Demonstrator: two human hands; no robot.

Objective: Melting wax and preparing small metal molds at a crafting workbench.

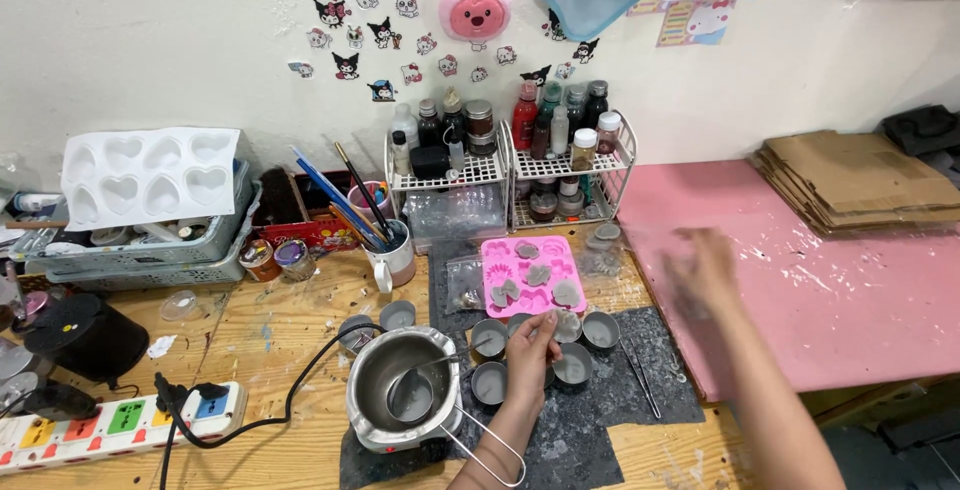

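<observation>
Your wooden worktop (270, 335) is crowded on its left half. The pink board (850, 300) on the right is the largest bare stretch, with only a stack of flattened cardboard (860, 180) at its far corner.

The work sits on the dark mat (570, 445) at the near edge. The steel melting pot (400, 390) is on the mat's left end, with a ladle (412, 397) resting inside it. Behind the mat's middle lies the pink silicone mould (500, 250), with grey casts in several cavities. Between the two is the cluster of small round tins (600, 328), each holding grey fill.

Your left hand (528, 350) hovers over those tins with its fingers drawn into a pinch. Whether they grip anything is too small to tell. Your right hand (705, 268) is over the pink board's left edge. It is blurred, so I cannot tell whether its fingers are open or closed.

By my judgement, the step in hand is fine work on the filled tins. It calls for a steady left hand set down among them.

Keep clear of the pot's wire handle, which juts towards you just left of your forearm. The tweezers (640, 375) lie just right of the tins. The open room is to your right.
</observation>
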